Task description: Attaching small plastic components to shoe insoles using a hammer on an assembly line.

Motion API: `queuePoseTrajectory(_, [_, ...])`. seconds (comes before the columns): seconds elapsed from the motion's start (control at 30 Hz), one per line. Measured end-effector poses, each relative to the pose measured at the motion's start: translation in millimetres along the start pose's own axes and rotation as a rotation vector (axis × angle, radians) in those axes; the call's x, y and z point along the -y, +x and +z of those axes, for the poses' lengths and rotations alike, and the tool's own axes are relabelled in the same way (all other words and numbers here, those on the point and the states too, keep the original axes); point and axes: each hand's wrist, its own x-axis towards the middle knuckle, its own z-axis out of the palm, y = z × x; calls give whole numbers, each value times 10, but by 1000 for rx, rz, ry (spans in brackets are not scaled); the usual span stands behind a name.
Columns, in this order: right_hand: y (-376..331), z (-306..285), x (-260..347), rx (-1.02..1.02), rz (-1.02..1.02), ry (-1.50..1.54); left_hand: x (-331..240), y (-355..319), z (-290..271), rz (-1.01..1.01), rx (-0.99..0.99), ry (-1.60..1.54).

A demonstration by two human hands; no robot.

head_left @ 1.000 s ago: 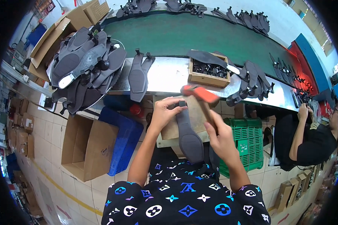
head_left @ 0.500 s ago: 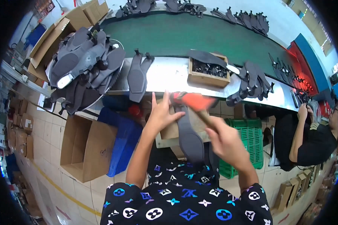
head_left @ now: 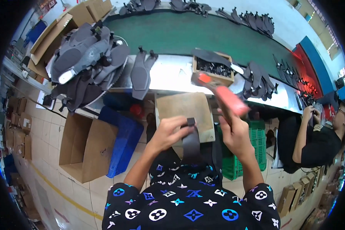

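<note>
My left hand [head_left: 169, 132] is closed round the end of a dark grey shoe sole [head_left: 191, 148], its fingers next to a small black heel block [head_left: 191, 122]. The sole's other end hangs down toward my lap, foreshortened. My right hand [head_left: 237, 138] is wrapped round the handle of a hammer with a red head [head_left: 232, 100], raised and blurred. Below the hammer lies a brown-topped work block [head_left: 186, 109], with the sole just off its near edge.
Ahead stands a metal bench edge [head_left: 170, 74] with a pair of soles [head_left: 141, 76], a box of small black parts [head_left: 214, 78] and more soles [head_left: 257, 82]. A large sole pile [head_left: 88, 57] is left. A green crate [head_left: 257, 142] and a co-worker [head_left: 314, 138] are right.
The sole has come off the work block toward me, and my left hand has gone from spread fingers to a grip on its heel end. The hammer has lifted up and right.
</note>
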Motion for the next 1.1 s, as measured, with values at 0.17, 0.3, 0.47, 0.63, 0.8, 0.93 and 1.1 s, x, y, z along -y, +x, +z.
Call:
queuePoseTrajectory(0.17, [-140, 359, -487, 431, -34, -442, -865, -286, 60, -312, 184, -407])
queuePoseTrajectory(0.3, [-9, 217, -159, 358, -303, -287, -959, -419, 100, -534, 196, -773])
queuePoseTrajectory(0.47, [75, -186, 117, 596, -269, 577, -975, -437, 118, -513, 390, -937])
queuePoseTrajectory(0.63, [19, -79, 111, 581, -144, 875, -1072, -389, 138, -572, 463, -1091])
queuePoseTrajectory(0.8, [-121, 89, 89, 527, 130, 1087, -1142, -361, 196, -678, 406, -1298])
queuePoseTrajectory(0.93, [-236, 95, 131, 502, 287, 1120, -1111, -385, 233, -633, 312, -1160])
queuePoseTrajectory(1.1, [-633, -186, 231, 555, 426, 1260, -807, -186, 286, 227, -229, -36])
